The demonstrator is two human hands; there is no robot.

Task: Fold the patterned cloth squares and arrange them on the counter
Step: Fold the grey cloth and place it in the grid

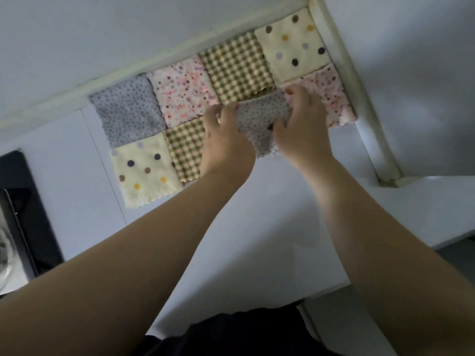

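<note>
Folded cloth squares lie in two rows on the white counter [257, 201] against the back wall. The back row holds a grey dotted square [128, 109], a pink speckled one [182, 91], a green checked one [236, 68] and a cream polka-dot one [293, 44]. The front row holds a cream polka-dot square [144, 170], a green checked one [186, 147], a grey dotted square [259, 119] and a pink speckled one [331, 96]. My left hand [226, 140] and my right hand [300, 124] pinch the front grey dotted square at its two sides.
A black stove top [28, 209] with a glass lid sits at the left edge. A raised ledge [344, 73] borders the counter at the back and right. Bare counter lies in front of the cloths.
</note>
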